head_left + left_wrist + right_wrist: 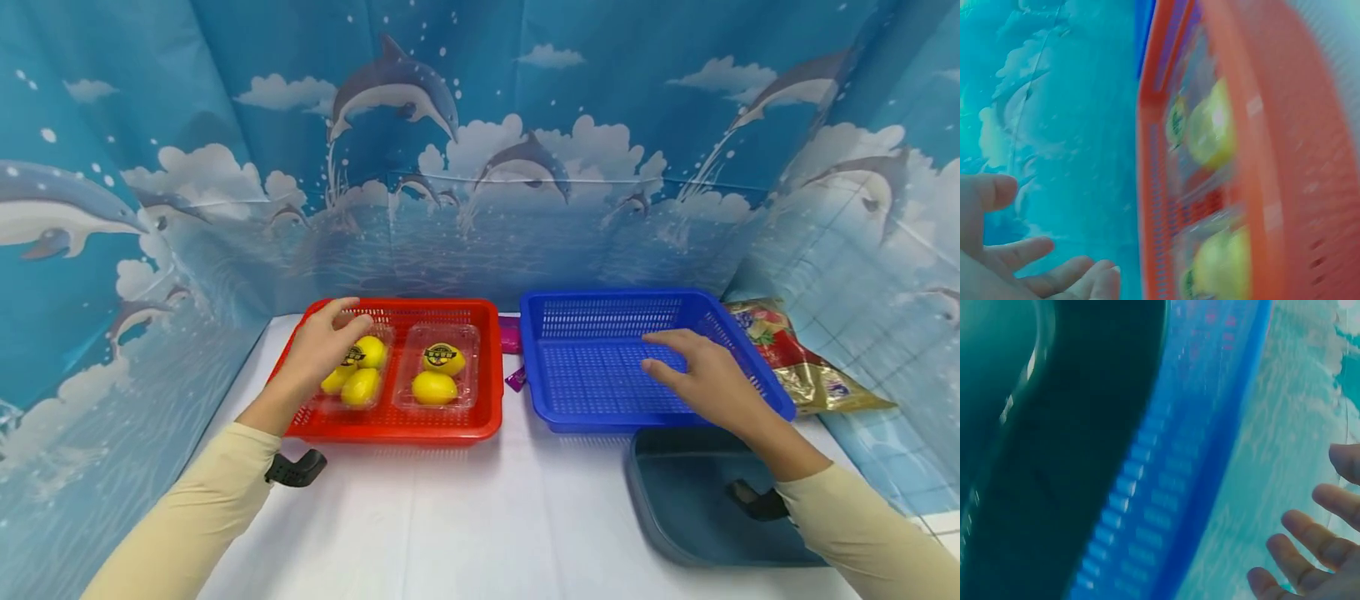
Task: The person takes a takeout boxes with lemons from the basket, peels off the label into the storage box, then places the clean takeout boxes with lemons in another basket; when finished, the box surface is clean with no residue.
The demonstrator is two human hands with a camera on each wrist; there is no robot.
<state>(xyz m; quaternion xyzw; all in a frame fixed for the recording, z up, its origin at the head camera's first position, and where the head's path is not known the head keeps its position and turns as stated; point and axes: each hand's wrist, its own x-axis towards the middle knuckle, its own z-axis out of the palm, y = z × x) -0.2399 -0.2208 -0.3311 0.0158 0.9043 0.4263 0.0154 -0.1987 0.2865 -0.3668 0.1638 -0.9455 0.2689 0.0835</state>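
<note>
My left hand (322,346) hovers over the left part of a red basket (450,432), its fingers loosely bent and nothing in them. Beneath it lies a clear plastic box with several lemons (362,387), partly hidden by the hand. To its right in the same basket, a second clear box (467,375) shows two lemons (434,388), the upper one with a black label. My right hand (708,375) is held over the right side of a blue basket (600,367), fingers spread and holding nothing. In the right wrist view the fingers (1310,544) are apart.
A dark teal tub (712,517) stands in front of the blue basket, under my right forearm. A red and gold bag (802,358) leans at the blue basket's right. Purple packets (510,336) lie between the baskets. A dolphin-print curtain (480,167) closes off the back and sides.
</note>
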